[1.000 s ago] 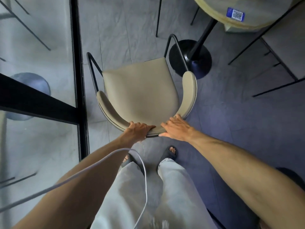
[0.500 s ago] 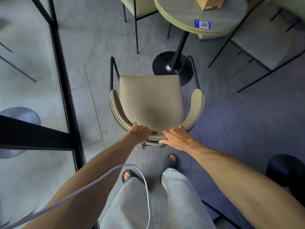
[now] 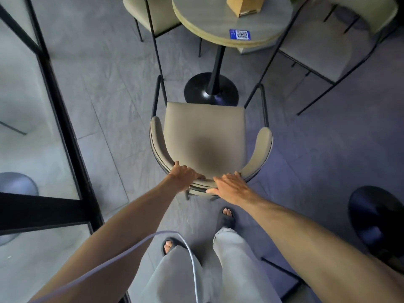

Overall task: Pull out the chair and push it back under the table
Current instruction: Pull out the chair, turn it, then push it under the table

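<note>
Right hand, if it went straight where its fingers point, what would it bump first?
The right hand grips the chair; ahead is open air over its seat, then probably the table edge, though depth is unclear.

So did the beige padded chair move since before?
Yes. The beige padded chair has swung straight and slid forward toward the round table's black disc base, which its seat front now overlaps.
</note>
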